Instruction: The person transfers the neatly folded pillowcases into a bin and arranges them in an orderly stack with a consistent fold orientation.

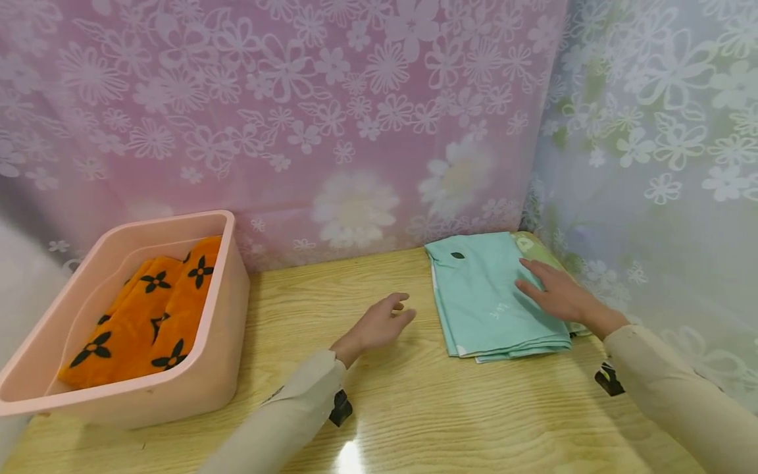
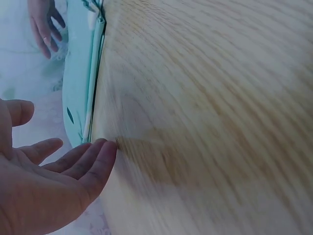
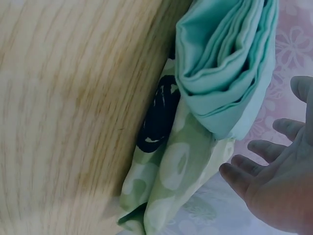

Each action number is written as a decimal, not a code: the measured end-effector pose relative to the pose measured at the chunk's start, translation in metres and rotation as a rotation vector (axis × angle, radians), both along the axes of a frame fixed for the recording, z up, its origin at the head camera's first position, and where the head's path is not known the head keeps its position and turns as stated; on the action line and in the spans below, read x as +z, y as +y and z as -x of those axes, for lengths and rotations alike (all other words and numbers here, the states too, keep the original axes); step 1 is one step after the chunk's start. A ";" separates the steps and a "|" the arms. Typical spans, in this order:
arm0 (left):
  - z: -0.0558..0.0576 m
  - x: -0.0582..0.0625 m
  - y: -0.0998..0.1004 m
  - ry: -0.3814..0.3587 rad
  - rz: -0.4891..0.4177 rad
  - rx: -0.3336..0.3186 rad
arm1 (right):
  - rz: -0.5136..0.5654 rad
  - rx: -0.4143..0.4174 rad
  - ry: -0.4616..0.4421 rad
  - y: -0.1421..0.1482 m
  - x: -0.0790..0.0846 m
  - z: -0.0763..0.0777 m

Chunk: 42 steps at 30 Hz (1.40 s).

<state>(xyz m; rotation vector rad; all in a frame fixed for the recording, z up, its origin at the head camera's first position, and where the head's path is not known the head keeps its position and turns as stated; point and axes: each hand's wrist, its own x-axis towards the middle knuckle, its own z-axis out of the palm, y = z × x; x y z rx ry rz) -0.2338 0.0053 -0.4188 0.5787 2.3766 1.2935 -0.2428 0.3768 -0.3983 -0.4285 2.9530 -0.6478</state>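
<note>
Showing only in right wrist view, dark patch (image 3: 159, 115) on green cloth (image 3: 188, 152)

Head view bright; hot glare on table (image 1: 426, 408), bottom edge; soft shadow under right sleeve (image 1: 675, 388). Bin (image 1: 231, 336) stretched at left edge. Wrist views dimmer, bluish, hazy; teal cloth (image 3: 225, 93) shadowed between folds.

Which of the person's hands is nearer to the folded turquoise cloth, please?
Right. The right hand hovers above the right part of the turquoise cloth; the left hand is over the table, off the cloth's left edge.
</note>
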 end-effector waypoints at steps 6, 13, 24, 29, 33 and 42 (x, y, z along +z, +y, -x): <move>0.009 -0.005 0.011 -0.117 -0.125 0.011 | 0.085 -0.062 -0.092 0.002 0.001 0.001; 0.019 -0.010 0.022 -0.329 -0.308 0.128 | 0.210 -0.152 -0.223 0.008 0.004 0.008; 0.030 -0.008 0.039 -0.545 -0.462 0.272 | 0.265 -0.186 -0.268 0.011 0.000 0.013; 0.035 -0.007 0.048 -0.626 -0.503 0.320 | 0.315 -0.228 -0.327 0.014 0.000 0.014; 0.035 -0.007 0.057 -0.666 -0.526 0.337 | 0.379 -0.273 -0.411 0.019 0.000 0.017; 0.035 -0.012 0.087 -0.704 -0.553 0.381 | 0.420 -0.330 -0.503 0.027 -0.004 0.021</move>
